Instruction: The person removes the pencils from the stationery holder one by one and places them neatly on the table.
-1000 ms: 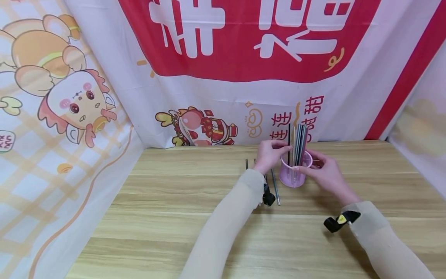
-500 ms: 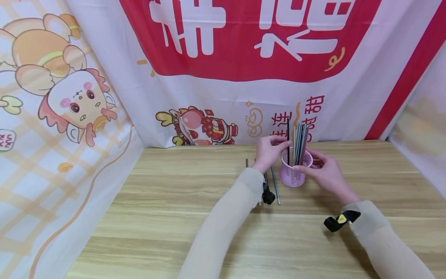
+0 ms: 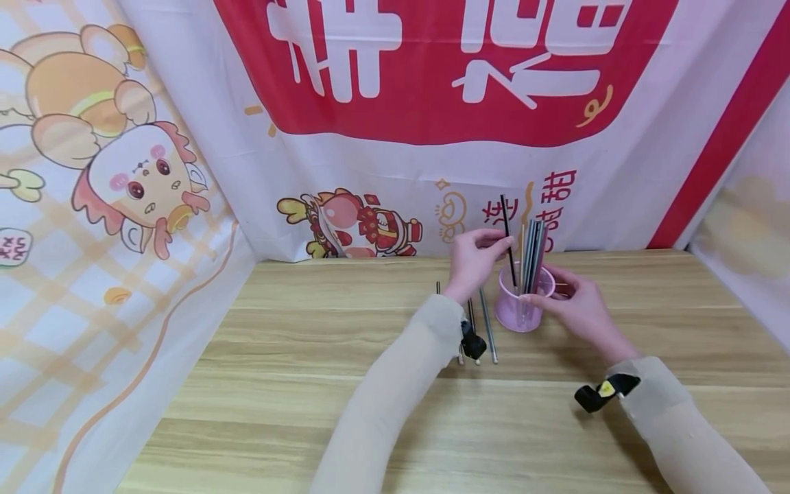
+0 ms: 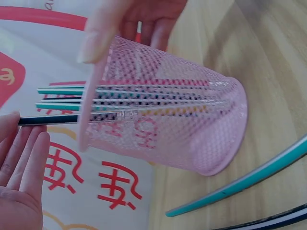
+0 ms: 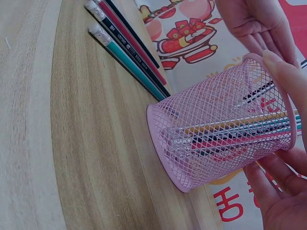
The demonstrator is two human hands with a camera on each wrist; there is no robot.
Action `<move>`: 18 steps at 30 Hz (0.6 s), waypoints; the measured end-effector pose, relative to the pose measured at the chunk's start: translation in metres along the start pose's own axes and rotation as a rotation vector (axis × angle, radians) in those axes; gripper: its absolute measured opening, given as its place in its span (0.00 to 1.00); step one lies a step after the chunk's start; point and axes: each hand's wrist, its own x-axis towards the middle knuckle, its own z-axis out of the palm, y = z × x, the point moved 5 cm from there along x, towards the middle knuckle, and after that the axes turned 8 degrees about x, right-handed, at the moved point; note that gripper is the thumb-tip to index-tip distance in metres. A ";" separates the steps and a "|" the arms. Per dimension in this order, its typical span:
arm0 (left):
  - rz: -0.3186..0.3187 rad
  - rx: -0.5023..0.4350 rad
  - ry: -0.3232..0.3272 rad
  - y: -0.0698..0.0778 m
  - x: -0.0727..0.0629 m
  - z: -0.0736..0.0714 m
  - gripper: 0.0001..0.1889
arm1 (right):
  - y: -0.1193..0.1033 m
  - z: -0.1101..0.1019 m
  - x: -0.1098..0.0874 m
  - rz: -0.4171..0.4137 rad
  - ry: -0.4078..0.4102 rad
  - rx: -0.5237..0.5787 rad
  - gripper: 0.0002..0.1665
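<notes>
My left hand [image 3: 472, 264] pinches a black pencil [image 3: 508, 226] between thumb and fingers. The pencil leans left, its eraser end still inside the mouth of a pink mesh pen cup [image 3: 515, 317], as the left wrist view shows with the pencil's metal band [image 4: 127, 115] behind the mesh. My right hand [image 3: 580, 305] grips the cup by its rim, thumb on the near side and fingers round the far side. Several other pencils [image 5: 230, 134], teal, black, red and yellow, stand in the cup with their eraser ends down.
Left of the cup, several pencils lie side by side on the wooden table [image 3: 278, 384], among them a teal one [image 4: 240, 179] and a red one [image 5: 136, 40]. A printed cloth [image 3: 382, 171] hangs right behind the table's back edge.
My left hand has risen and drawn the black pencil upward, and the pencil now tilts further left. My right hand and the cup have stayed in place.
</notes>
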 end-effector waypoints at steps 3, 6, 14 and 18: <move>0.014 -0.023 0.010 0.006 -0.001 -0.003 0.10 | 0.001 0.001 0.000 -0.001 -0.006 0.000 0.50; 0.022 -0.049 0.017 0.011 -0.001 -0.006 0.10 | 0.001 0.001 0.000 -0.003 -0.008 -0.002 0.51; 0.075 -0.128 0.053 0.027 0.000 -0.026 0.11 | 0.004 0.000 0.002 0.006 -0.001 -0.002 0.51; 0.071 -0.162 0.085 0.031 0.002 -0.039 0.11 | 0.006 0.000 0.002 0.014 -0.004 0.008 0.50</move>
